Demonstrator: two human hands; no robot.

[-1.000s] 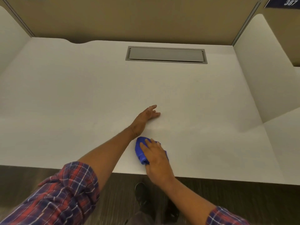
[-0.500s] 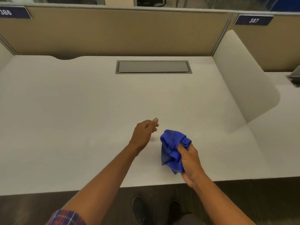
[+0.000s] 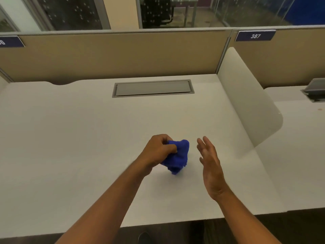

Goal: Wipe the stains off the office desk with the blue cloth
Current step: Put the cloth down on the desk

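Note:
The blue cloth [image 3: 178, 155] is bunched into a ball and held just above the white office desk [image 3: 73, 138], near its front middle. My left hand [image 3: 158, 150] is closed around the cloth's left side. My right hand [image 3: 210, 161] hovers to the right of the cloth, palm turned toward it, fingers spread and holding nothing. No stains show on the desk surface in this view.
A grey cable hatch [image 3: 153, 88] is set into the desk at the back. A tan partition [image 3: 114, 53] runs behind it. A white rounded side divider [image 3: 249, 103] stands on the right, with a neighbouring desk [image 3: 299, 147] beyond it.
The cloth has passed from my right hand to my left hand. My right hand has let go and opened. My head has lifted, showing more of the partition and the room behind.

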